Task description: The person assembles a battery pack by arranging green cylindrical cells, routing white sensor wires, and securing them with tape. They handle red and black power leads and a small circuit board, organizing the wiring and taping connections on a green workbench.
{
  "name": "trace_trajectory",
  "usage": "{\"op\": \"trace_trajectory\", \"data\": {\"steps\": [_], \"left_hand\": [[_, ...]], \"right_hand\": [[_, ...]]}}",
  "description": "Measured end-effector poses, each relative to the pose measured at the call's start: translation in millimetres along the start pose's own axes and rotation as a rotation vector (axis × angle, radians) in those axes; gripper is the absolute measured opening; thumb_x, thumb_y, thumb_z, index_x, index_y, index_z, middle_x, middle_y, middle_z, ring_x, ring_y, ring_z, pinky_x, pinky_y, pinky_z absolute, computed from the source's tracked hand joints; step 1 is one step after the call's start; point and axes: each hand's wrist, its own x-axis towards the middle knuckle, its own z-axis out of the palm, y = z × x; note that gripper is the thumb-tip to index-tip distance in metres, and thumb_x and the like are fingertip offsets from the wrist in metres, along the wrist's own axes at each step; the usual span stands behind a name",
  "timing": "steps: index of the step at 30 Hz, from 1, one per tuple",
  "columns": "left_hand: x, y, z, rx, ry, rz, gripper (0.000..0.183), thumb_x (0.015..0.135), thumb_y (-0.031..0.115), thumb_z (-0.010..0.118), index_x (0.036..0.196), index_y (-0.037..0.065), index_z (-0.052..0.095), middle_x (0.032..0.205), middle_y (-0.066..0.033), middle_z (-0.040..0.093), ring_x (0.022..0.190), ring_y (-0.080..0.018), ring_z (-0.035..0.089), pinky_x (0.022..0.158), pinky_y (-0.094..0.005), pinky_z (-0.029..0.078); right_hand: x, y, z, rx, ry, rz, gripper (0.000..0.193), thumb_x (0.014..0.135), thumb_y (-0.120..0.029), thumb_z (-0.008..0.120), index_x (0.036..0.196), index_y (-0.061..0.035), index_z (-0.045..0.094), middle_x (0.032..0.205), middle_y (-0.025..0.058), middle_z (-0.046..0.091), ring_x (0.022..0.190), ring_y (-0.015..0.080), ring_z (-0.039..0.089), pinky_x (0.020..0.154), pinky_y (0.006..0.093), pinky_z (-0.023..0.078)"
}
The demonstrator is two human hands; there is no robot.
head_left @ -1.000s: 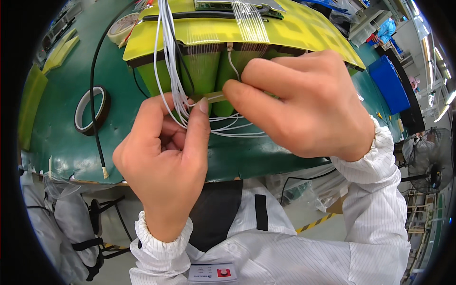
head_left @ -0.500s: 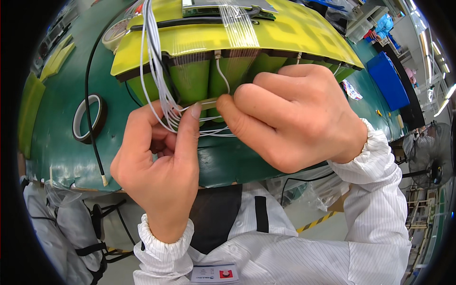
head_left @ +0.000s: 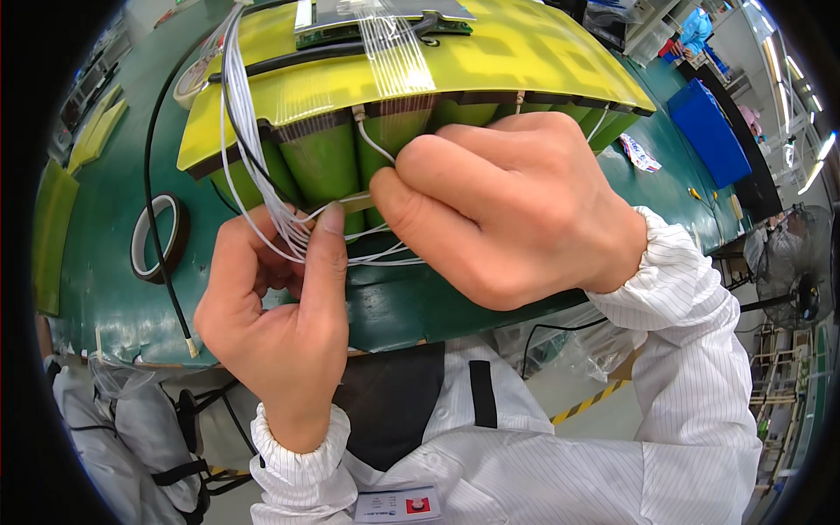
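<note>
A battery pack of green cylindrical cells [head_left: 319, 166] under a yellow board [head_left: 516, 66] lies in front of me on the bench. White wires [head_left: 249, 131] hang from its top left and run down along its near side. My left hand [head_left: 284, 302] is closed, thumb and forefinger pinching these wires and one end of a short amber strip [head_left: 357, 204], apparently tape. Right of it, my right hand [head_left: 516, 210] is closed in a pinch at the strip's other end. Its fingertips are partly hidden. One white lead [head_left: 374, 144] comes down from the pack to this hand.
A roll of dark tape [head_left: 160, 238] and a black cable [head_left: 157, 254] lie on the green bench [head_left: 114, 297] to the left. A blue bin [head_left: 709, 131] stands at the right, with a fan [head_left: 792, 271] beyond the bench. Clear plastic bags [head_left: 560, 341] hang below the edge.
The pack and bench have shifted left in view. Both hands keep their pinch on the wires and strip, with the same small gap between them.
</note>
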Motion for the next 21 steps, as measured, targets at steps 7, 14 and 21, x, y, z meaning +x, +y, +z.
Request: {"op": "trace_trajectory", "data": {"steps": [7,14,21], "left_hand": [[-0.1,0.2,1.3,0.048,0.013,0.035,0.015,0.084,0.002,0.080,0.090,-0.001,0.066,0.068,0.0005,0.064,0.056,-0.0028,0.051,0.051,-0.0181,0.041],[-1.7,-4.3,3.1,0.091,0.048,0.062,0.018,0.084,0.006,0.082,0.089,-0.001,0.066,0.067,-0.0008,0.064,0.054,-0.0036,0.052,0.050,-0.0187,0.041],[-3.7,-1.3,5.0,0.074,0.080,-0.012,0.018,0.084,0.006,0.082,0.090,0.000,0.066,0.068,0.0008,0.063,0.053,-0.0022,0.049,0.049,-0.0168,0.037]], "right_hand": [[-1.0,-1.9,0.9,0.064,-0.041,0.065,0.025,0.065,-0.011,0.072,0.087,0.0007,0.069,0.074,0.0009,0.048,0.052,0.0102,0.052,0.039,0.0263,0.038],[0.3,-4.1,4.2,0.026,0.011,0.039,0.025,0.064,-0.011,0.072,0.086,0.0014,0.069,0.073,0.0008,0.046,0.051,0.0102,0.051,0.038,0.0261,0.037],[-2.9,-4.2,5.4,0.074,0.024,0.060,0.025,0.064,-0.010,0.071,0.086,0.0022,0.069,0.071,0.0010,0.046,0.051,0.0109,0.050,0.038,0.0267,0.039]]}}
